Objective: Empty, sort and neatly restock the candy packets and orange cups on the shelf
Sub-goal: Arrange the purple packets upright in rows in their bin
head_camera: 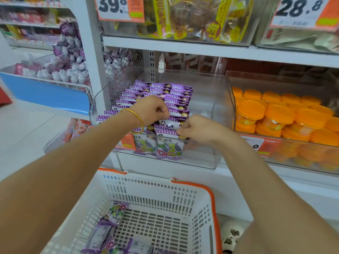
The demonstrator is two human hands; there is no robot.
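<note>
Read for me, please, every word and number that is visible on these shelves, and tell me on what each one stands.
"39.8": upper-left orange and white paper price sign.
"28.8": upper-right orange and white paper price sign.
"旺仔": purple and white candy packets.
Too blurred to read: yellow labels on clear snack bags; small orange shelf tags.

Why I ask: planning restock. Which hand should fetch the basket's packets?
Left hand: the loose purple foil candy packets lie in the white plastic basket's left corner, below that forearm.
</note>
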